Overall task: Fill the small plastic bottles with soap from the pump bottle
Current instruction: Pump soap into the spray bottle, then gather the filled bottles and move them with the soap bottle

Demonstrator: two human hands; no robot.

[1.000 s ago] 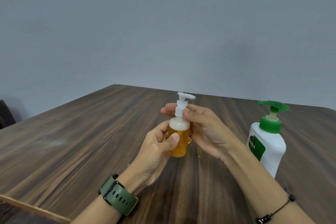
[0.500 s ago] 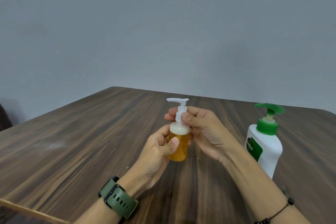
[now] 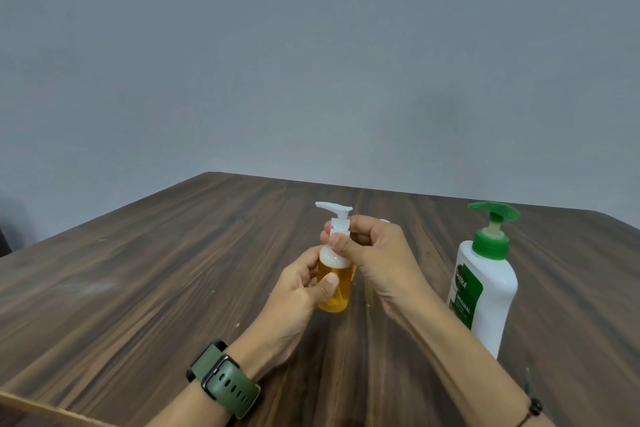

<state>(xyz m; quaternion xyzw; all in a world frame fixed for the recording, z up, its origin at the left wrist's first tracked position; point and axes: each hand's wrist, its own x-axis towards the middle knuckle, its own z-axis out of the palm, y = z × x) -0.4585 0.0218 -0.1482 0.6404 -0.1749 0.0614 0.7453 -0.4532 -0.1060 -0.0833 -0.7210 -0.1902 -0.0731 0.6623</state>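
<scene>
Filling lower frame: dark wood-grain table (image 3: 138, 288), plain grey wall (image 3: 311, 45) behind. Small clear plastic bottle of amber soap (image 3: 334, 288) with white pump top (image 3: 336, 215) held upright above table centre, body gripped by left hand (image 3: 298, 291), thumb laid across front. White collar under pump pinched by right hand (image 3: 374, 253), fingers curled. Large white pump bottle with green pump head (image 3: 485, 288) stood upright on table, just right of right forearm, apart from hands. Green-strapped watch (image 3: 225, 381) worn on left wrist
</scene>
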